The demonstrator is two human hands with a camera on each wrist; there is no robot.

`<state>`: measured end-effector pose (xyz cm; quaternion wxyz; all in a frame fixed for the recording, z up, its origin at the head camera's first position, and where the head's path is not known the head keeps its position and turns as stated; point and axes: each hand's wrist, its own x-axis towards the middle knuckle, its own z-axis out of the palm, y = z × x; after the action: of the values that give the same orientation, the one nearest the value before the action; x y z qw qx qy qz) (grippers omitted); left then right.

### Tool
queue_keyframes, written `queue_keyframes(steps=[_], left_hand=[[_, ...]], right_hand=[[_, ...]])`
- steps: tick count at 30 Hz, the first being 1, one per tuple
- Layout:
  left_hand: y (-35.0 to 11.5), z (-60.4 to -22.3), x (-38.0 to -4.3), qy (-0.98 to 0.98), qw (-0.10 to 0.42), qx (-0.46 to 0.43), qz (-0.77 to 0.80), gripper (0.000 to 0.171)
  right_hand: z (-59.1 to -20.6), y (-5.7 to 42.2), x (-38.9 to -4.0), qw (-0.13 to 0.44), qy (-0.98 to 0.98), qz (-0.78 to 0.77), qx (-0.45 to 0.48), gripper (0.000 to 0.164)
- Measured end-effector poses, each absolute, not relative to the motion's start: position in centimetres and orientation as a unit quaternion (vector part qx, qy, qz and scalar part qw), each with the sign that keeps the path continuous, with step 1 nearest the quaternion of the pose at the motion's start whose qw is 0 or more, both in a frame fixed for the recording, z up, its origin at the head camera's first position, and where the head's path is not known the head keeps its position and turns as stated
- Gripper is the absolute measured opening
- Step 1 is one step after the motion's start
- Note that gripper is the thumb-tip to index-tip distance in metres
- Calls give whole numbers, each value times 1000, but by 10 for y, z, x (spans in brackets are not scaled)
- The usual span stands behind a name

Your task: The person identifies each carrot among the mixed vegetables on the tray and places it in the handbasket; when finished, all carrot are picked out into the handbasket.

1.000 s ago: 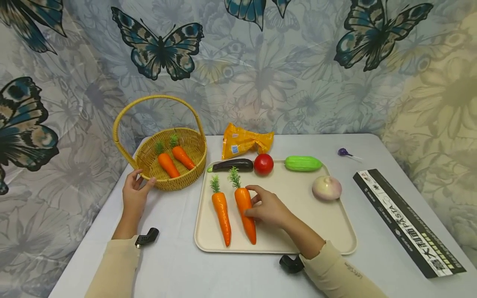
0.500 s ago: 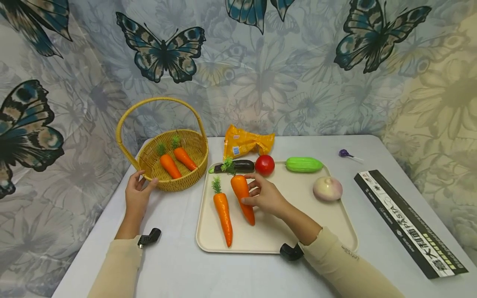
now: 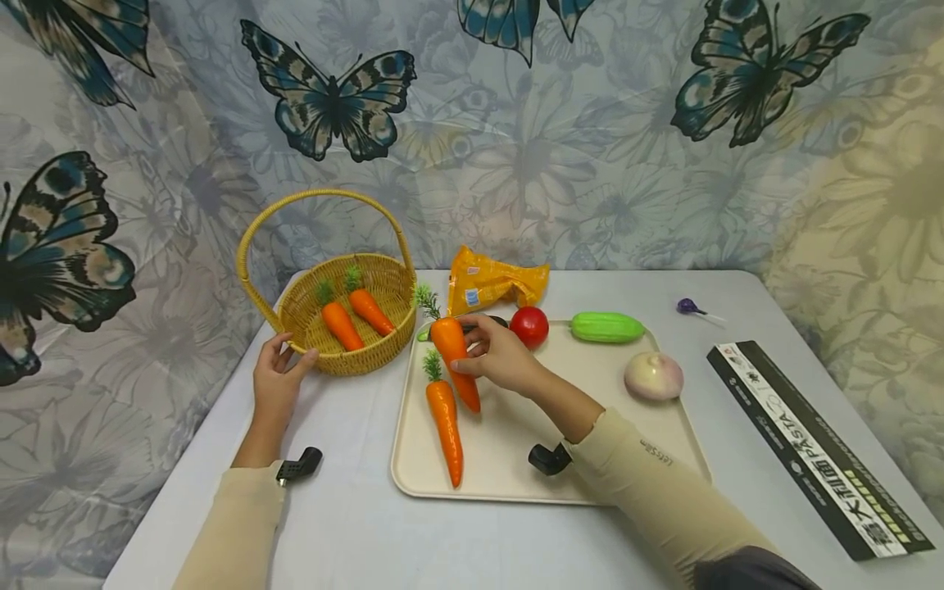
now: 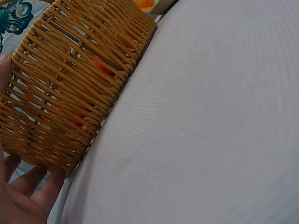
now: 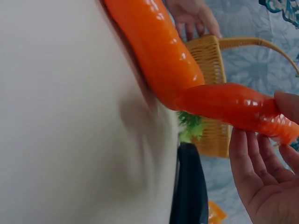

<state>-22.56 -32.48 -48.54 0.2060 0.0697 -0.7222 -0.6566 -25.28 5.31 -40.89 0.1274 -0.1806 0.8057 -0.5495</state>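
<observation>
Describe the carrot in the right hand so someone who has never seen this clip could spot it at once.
Find the cream tray on the white table. Above its left part, the right hand holds the orange carrot, green leafy top pointing away from the person. It alone is held: two other carrots lie in the basket, another on the tray.
</observation>
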Motion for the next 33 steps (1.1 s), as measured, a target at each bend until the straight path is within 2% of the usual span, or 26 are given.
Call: queue_keyframes(steps=[26, 33], left_hand=[[-326, -487, -225, -729, 220, 63, -645, 63], [-325, -486, -226, -730, 220, 53, -645, 64]], right_hand=[[-383, -29, -327, 161, 792, -552, -205, 70], [-368, -46, -346, 140, 803, -535, -221, 70]])
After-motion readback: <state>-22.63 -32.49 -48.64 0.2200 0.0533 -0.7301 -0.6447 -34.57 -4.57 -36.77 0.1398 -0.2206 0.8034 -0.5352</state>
